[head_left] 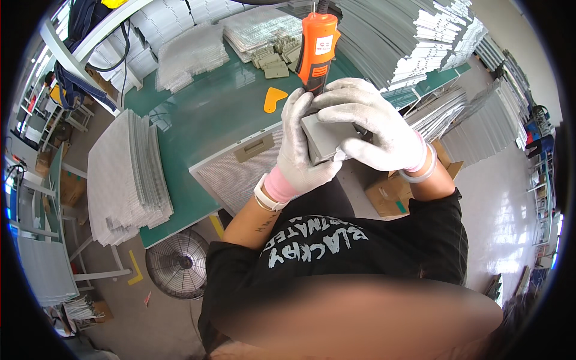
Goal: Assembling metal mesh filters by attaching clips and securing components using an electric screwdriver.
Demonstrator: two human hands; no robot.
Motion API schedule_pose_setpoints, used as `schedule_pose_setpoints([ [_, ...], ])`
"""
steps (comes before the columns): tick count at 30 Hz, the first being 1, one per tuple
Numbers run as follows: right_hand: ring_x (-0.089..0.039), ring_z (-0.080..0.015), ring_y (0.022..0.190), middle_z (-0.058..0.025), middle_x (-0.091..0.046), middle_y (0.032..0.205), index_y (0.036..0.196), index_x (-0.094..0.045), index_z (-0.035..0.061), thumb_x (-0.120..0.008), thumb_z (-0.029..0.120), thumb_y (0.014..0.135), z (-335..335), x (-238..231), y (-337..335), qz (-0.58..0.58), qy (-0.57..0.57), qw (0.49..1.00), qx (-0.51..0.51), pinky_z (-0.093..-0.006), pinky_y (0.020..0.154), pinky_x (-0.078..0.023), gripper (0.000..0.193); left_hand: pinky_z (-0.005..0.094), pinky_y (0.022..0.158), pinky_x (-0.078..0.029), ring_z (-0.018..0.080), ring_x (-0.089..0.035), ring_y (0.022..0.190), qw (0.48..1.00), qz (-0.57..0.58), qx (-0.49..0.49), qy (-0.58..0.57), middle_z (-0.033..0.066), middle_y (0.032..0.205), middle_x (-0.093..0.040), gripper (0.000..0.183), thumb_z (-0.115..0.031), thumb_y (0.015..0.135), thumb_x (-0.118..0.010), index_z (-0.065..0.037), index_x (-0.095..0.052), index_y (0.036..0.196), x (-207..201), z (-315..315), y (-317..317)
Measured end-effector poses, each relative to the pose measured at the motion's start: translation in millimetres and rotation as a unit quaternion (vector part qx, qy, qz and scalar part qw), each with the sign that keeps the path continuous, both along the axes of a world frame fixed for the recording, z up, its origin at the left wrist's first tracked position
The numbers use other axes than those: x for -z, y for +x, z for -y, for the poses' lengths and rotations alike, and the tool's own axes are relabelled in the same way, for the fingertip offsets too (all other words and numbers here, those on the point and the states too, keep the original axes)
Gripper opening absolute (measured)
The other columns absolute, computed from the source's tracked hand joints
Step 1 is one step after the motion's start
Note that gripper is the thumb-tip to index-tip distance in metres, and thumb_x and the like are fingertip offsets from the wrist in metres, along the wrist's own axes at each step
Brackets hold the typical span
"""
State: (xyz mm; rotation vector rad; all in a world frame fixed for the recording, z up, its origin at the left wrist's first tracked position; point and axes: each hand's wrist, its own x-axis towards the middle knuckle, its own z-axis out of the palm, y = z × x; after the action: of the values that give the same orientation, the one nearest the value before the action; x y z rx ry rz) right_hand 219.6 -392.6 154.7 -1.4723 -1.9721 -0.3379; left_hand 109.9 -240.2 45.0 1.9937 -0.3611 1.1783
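While left hand (295, 149) and right hand (379, 122) clasp, grey block (327, 138) between.

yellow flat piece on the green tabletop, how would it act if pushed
The yellow flat piece looks thin, so it's probably light. Lying flat, it seems unlikely to roll or tip. The green tabletop looks glossy, so the piece would likely slide.

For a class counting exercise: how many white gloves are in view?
2. One glove is on the left hand, the other on the right hand, both around a grey block. Others may be hidden elsewhere.
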Motion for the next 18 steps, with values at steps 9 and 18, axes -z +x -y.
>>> schedule_pose_setpoints([
  [9, -0.057, -0.0382, 0.117, -0.0165, -0.064, 0.123, 0.121, -0.065, 0.0046, -0.079, 0.026, 0.079, 14, 1, -3, 0.028, -0.032, 0.997, 0.058, -0.0479, 0.103, -0.041, 0.049, 0.0444, 0.104, -0.044, 0.0316, -0.054, 0.12, 0.98, 0.036, 0.164, -0.103, 0.0226, 0.148, -0.029, 0.112, -0.008, 0.071, -0.077, -0.001, -0.007, 0.158, 18, -1, 13],
  [18, -0.06, -0.037, 0.109, -0.016, -0.065, 0.116, 0.118, -0.069, 0.0064, -0.081, 0.023, 0.076, 13, 1, 1, -0.027, -0.038, 0.999, 0.023, -0.0472, 0.096, -0.045, 0.047, 0.0446, 0.103, -0.044, 0.032, -0.054, 0.121, 0.986, 0.048, 0.135, -0.08, 0.0208, 0.151, -0.025, 0.113, -0.009, 0.071, -0.076, -0.001, -0.005, 0.158, 16, 2, 14],
])
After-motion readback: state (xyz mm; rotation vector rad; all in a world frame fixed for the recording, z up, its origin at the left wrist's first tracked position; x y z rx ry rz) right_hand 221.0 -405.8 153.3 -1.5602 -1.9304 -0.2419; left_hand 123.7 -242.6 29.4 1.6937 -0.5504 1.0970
